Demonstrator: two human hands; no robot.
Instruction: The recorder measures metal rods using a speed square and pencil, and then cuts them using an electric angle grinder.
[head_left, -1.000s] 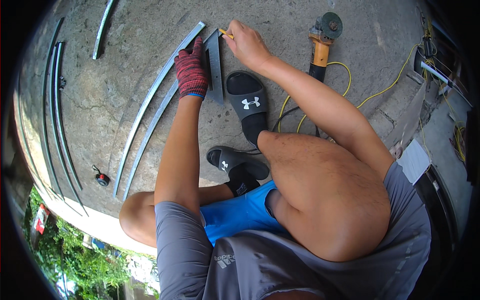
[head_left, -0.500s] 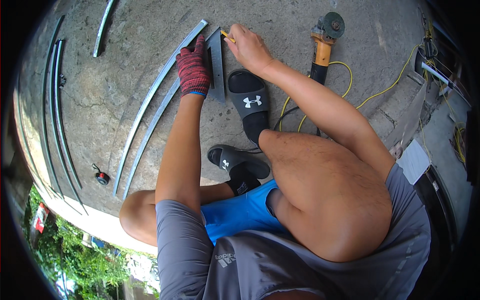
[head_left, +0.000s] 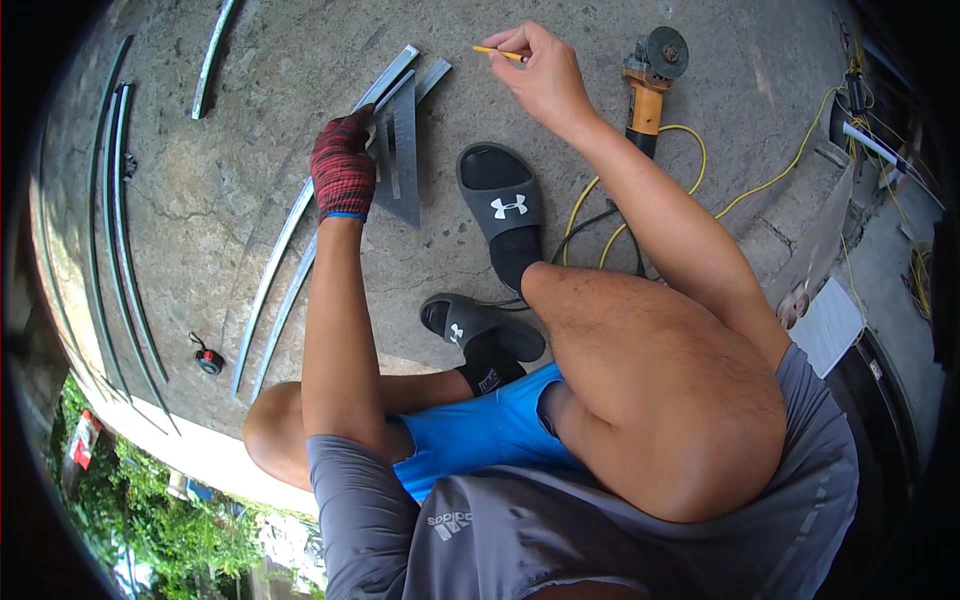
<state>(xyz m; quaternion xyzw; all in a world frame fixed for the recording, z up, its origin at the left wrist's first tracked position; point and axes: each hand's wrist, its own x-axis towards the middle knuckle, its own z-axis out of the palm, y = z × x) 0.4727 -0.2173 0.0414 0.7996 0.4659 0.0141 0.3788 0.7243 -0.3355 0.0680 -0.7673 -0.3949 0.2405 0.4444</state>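
Red glove (head_left: 342, 185); left hand (head_left: 343, 160) inside

Left hand (head_left: 343, 165), just left of triangle (head_left: 405, 150), covers middle of two metal bars (head_left: 388, 75). Triangle hides bit of one bar too. Triangle's marks too small to read. Up and right of triangle, right hand (head_left: 545, 75) covers part of pencil (head_left: 483, 49). Right of triangle, right arm (head_left: 665, 210) hides end of grinder (head_left: 645, 105). Other bar (head_left: 212, 62), up and left of triangle, cut off by top edge.

A grinder (head_left: 645, 104) and tape measure (head_left: 208, 361) lie on concrete (head_left: 250, 135).
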